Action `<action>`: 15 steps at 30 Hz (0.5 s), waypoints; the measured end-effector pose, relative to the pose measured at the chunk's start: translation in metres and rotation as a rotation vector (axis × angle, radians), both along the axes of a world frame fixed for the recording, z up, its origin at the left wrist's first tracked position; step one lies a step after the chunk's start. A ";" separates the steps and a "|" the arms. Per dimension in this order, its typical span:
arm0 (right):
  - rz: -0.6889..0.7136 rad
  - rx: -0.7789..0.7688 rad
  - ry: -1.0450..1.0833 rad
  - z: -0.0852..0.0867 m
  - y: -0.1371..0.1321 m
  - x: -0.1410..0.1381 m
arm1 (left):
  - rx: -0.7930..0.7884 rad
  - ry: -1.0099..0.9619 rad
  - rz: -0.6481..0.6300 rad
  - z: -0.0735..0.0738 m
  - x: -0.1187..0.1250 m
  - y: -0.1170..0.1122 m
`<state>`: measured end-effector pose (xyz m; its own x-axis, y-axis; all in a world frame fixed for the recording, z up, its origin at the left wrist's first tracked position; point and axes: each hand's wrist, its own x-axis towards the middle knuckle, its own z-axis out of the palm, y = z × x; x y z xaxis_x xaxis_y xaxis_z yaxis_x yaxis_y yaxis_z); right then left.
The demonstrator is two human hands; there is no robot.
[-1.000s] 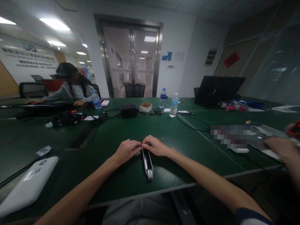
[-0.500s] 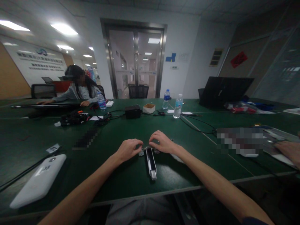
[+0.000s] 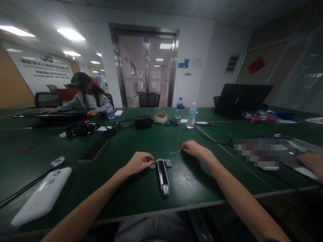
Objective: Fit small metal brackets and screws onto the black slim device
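"Slim white-framed oblong device with a long dark centre (image 3: 162,176): where is it lying?"

"It's lying flat on the dark-green tabletop (image 3: 121,198), straight in front of the person, its narrow pale end pointing toward the near edge."

"And the left hand (image 3: 140,163)?"

"Its thumb and forefinger are bending together near the device's far left corner, just by a small grey metal piece (image 3: 152,166). Whether they're gripping anything, I can't tell."

"What's sitting at the other corner?"

"Grey metal plate with holes (image 3: 169,163). It's lying close against the far end; I can't make out whether it's joined on."

"Is the right hand (image 3: 196,148) working there too?"

"No, it's curling its fingers down toward the tabletop, farther off to the right, just beside a tiny silvery ring (image 3: 179,151). Two similar rings (image 3: 174,152) are lying to the left of that one. Its fingertips are hiding whatever they may be pinching, so I can't tell."

"Anything farther out?"

"Black box-shaped adapter (image 3: 143,121) and a small open white carton (image 3: 160,118) are sitting beyond the hands, and a clear plastic bottle with a pale-blue label (image 3: 191,116) is standing near them. Someone else's hand (image 3: 311,164) is resting at the right."
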<state>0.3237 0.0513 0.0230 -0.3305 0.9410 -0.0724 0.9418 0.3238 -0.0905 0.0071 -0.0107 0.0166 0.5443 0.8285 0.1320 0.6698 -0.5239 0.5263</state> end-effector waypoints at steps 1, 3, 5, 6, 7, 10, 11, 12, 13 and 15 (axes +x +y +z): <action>-0.005 -0.006 0.003 0.000 0.000 -0.001 | -0.013 -0.009 0.001 0.000 0.000 0.000; -0.011 -0.010 0.004 0.002 -0.001 -0.003 | -0.029 -0.021 0.000 0.001 0.000 0.000; -0.021 -0.011 0.005 0.004 -0.003 -0.004 | -0.033 -0.027 0.000 0.001 0.000 0.000; -0.026 -0.012 0.007 0.004 -0.004 -0.004 | -0.034 -0.031 -0.001 0.001 0.000 0.000; -0.025 -0.014 0.012 0.005 -0.004 -0.003 | -0.035 -0.036 -0.003 0.001 0.000 0.000; -0.009 -0.045 0.038 0.006 -0.005 0.002 | -0.043 -0.047 -0.011 0.001 0.000 -0.001; -0.005 -0.058 0.046 0.006 -0.005 0.003 | -0.044 -0.051 -0.009 0.000 0.000 -0.001; -0.004 -0.070 0.054 0.006 -0.005 0.004 | -0.044 -0.054 -0.006 0.000 0.000 -0.001; -0.008 -0.078 0.060 0.006 -0.004 0.005 | -0.045 -0.058 -0.003 -0.001 0.000 -0.001; -0.021 -0.081 0.065 0.005 -0.003 0.006 | -0.050 -0.063 -0.003 -0.003 0.001 0.000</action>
